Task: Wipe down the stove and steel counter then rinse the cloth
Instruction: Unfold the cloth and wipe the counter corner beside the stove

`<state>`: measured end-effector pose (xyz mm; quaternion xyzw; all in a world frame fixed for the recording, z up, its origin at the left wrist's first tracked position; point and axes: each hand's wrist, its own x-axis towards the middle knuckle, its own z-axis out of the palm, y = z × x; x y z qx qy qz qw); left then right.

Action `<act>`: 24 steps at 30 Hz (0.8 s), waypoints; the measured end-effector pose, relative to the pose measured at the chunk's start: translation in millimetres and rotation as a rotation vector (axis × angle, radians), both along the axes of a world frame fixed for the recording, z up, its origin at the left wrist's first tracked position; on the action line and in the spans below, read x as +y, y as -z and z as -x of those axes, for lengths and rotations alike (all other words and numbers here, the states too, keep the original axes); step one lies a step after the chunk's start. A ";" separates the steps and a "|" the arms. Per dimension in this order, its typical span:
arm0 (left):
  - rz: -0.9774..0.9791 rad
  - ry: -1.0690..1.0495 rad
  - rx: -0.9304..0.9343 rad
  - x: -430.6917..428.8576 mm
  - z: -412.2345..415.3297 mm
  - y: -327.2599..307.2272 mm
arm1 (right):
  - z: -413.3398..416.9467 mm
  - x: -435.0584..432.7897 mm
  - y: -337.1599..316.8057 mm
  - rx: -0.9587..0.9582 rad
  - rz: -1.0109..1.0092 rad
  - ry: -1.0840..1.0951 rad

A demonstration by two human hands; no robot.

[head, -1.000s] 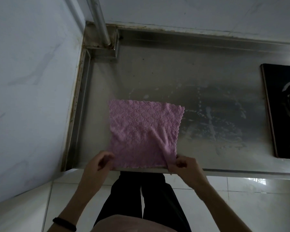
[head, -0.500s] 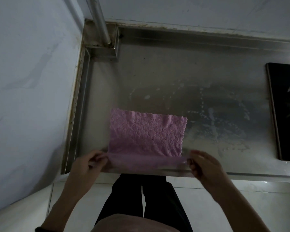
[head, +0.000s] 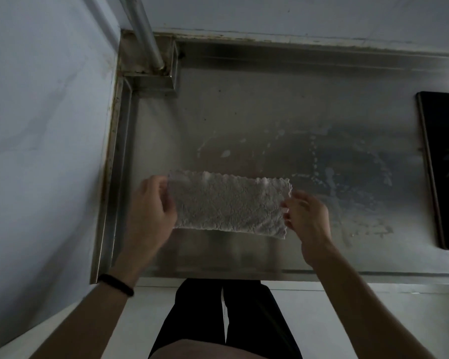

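A pale pink textured cloth [head: 228, 204], folded in half into a wide strip, lies on the steel counter [head: 257, 112]. My left hand [head: 151, 206] holds its left end, with the fingers curled at the edge. On the other side, my right hand [head: 305, 211] pinches the cloth's right end. The black stove [head: 443, 172] sits at the right edge of the view, well away from both hands. Wet streaks and droplets mark the counter between the cloth and the stove.
A tiled wall runs along the left and back of the counter. A metal pipe [head: 145, 35] rises from a boxed corner at the back left. The counter's front edge is just below my wrists, with my dark trousers and a pale floor beneath.
Both hands lifted the cloth's near edge and carried it away from me, folding the cloth in half. The cloth now shows its paler side and sits further from the counter's front edge.
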<state>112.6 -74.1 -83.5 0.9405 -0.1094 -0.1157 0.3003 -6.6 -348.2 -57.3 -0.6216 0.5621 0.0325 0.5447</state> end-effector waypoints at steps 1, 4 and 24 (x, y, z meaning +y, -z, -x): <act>-0.050 0.086 -0.030 -0.7 13.4 -1.4 | 7.5 9.8 -0.4 0.034 0.141 -0.099; -0.065 0.145 0.037 -6.2 45.8 -2.6 | 14.4 58.2 -7.7 -0.020 0.397 -0.443; 0.013 -0.151 0.012 46.7 53.8 -1.9 | 8.8 54.5 -2.6 -0.194 0.185 -0.064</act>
